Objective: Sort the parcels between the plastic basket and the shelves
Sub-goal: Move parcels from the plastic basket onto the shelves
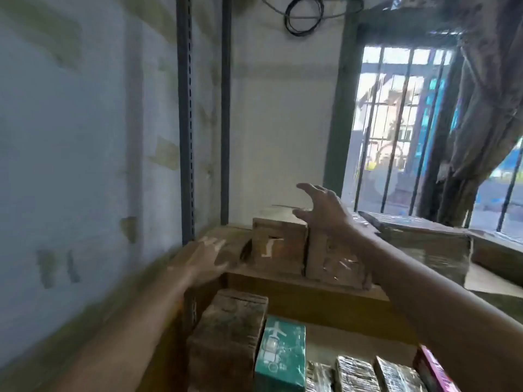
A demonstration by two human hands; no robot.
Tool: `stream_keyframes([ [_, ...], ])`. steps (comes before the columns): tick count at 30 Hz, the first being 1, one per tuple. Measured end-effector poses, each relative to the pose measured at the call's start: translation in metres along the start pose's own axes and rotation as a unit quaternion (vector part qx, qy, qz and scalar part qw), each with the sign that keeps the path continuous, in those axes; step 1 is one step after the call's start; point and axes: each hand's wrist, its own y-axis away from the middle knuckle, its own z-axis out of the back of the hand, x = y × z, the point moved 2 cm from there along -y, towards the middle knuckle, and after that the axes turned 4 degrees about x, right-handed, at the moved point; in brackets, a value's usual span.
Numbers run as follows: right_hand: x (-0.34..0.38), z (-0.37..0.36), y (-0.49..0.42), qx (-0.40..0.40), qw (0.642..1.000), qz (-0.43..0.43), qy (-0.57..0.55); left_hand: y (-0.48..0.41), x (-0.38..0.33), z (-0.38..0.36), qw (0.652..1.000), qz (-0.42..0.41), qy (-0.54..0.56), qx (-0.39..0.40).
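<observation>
At far left, blurred left grip (203,257), fingers straight, holding nothing, at the shelf (297,287) edge. Just beside it, on the shelf, marked cardboard parcel (278,250), then taped parcel (336,261). Over both, right grip (322,210), spread wide, empty. Farther right, wrapped carton (424,247).

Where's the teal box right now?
Head view, bottom centre, on the lower shelf: the teal box stands between a brown cardboard parcel on its left and shiny wrapped parcels on its right.
</observation>
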Motion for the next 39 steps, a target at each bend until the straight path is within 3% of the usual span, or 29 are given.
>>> stream_keyframes([
  [6, 0.055, -0.072, -0.042, 0.009, 0.996, 0.061, -0.072, -0.017, 0.049, -0.026, 0.997, -0.030, -0.066, -0.021],
  [10, 0.097, -0.113, -0.070, 0.025, 0.986, 0.120, -0.109, -0.033, 0.075, -0.038, 0.998, -0.042, -0.036, -0.031],
  [15, 0.112, -0.149, -0.084, 0.097, 0.986, 0.125, -0.046, -0.028, 0.095, -0.057, 0.994, -0.041, -0.046, -0.089],
  [18, 0.117, -0.159, -0.093, 0.122, 0.982, 0.147, -0.001, -0.027, 0.114, -0.055, 0.993, -0.063, -0.061, -0.080],
  [21, 0.116, -0.170, -0.094, 0.142, 0.975, 0.162, 0.053, -0.018, 0.136, -0.050, 0.994, -0.059, -0.018, -0.091],
  [26, 0.112, -0.184, -0.087, 0.220, 0.937, 0.204, 0.180, -0.004, 0.146, -0.028, 0.970, -0.091, 0.149, -0.171],
  [30, 0.114, -0.185, -0.083, 0.296, 0.940, 0.160, 0.061, 0.002, 0.148, -0.012, 0.963, -0.108, 0.155, -0.192],
  [32, 0.114, -0.176, -0.084, 0.269, 0.953, 0.137, -0.006, 0.003, 0.149, -0.003, 0.954, -0.091, 0.185, -0.220],
  [35, 0.122, -0.159, -0.082, 0.144, 0.975, 0.139, -0.098, 0.004, 0.154, 0.008, 0.918, -0.025, 0.275, -0.286],
  [39, 0.137, -0.144, -0.081, -0.021, 0.981, 0.167, -0.096, 0.006, 0.153, 0.022, 0.868, 0.047, 0.374, -0.323],
])
